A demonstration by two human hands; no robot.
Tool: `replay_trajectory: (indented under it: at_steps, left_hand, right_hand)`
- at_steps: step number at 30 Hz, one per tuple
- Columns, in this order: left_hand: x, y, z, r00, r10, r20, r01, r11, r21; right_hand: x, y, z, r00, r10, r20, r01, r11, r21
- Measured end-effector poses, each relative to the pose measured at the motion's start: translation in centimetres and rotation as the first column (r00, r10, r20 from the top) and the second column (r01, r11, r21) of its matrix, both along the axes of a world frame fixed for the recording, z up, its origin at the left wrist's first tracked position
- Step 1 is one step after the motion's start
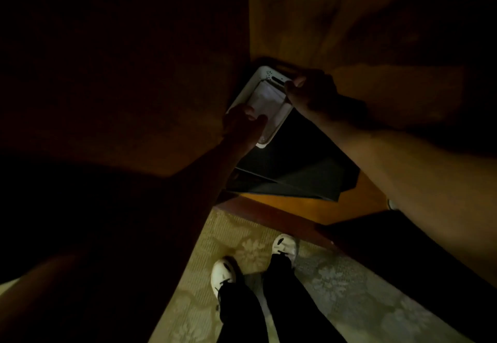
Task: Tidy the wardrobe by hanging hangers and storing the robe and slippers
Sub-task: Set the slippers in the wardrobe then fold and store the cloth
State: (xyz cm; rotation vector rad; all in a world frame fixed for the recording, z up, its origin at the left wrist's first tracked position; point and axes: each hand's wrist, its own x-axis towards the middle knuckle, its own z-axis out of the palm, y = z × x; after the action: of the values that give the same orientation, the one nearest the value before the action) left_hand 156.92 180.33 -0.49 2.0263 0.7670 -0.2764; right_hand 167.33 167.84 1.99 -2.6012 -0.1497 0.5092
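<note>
Holding a white tray (246, 92) low in the far corner of the dark wardrobe, both hands are at its ends; inside it lies a pale wrapped bundle (265, 99), probably the slippers, though the light is too poor to be sure; the left hand (243, 123) grips the near end of the tray with its fingers curled over the rim and onto the bundle; the right hand (309, 92) pinches the far right rim beside a slot-shaped handle, thumb on top; the tray sits against the left wooden wall (161, 74), just beyond a dark flat object (295, 165) lying on the wardrobe floor (336, 208); nearer still, a wooden threshold (269, 216) meets patterned carpet (336, 289), where the person's white shoes (285, 246) stand; the risk, as I judge it, is that the tray tips while being slid into the corner, spilling the bundle, or catches on the dark object's edge; the gloom makes misjudging the wall likely, and a one-sided push could wedge it crooked.
</note>
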Motion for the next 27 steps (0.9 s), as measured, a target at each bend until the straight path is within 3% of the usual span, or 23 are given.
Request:
replay_trajectory:
  at_steps: [7, 11, 14, 21, 27]
  left_hand:
    - [-5.2, -1.6, 8.1, 0.955, -0.258, 0.147, 0.252, 0.966, 0.063]
    - [-9.2, -2.0, 14.5, 0.882, -0.439, 0.17, 0.395, 0.887, 0.239]
    - [-12.1, -2.9, 20.1, 0.845, -0.495, 0.2, 0.413, 0.844, 0.343]
    - [-17.3, -5.9, 33.5, 0.754, -0.498, 0.429, 0.445, 0.867, 0.223]
    - [-19.1, -13.6, 42.2, 0.638, -0.639, 0.43, 0.634, 0.752, 0.177]
  right_hand:
    - [-10.1, -3.1, 8.2, 0.973, -0.225, 0.044, 0.216, 0.964, 0.158]
    - [-17.2, -5.6, 14.3, 0.948, -0.31, 0.073, 0.289, 0.933, 0.217]
    - [-22.2, -8.3, 20.1, 0.926, -0.361, 0.112, 0.328, 0.915, 0.236]
    - [-31.2, -14.7, 34.1, 0.875, -0.454, 0.169, 0.398, 0.872, 0.285]
    - [-36.4, -20.8, 41.4, 0.833, -0.515, 0.203, 0.488, 0.856, 0.172]
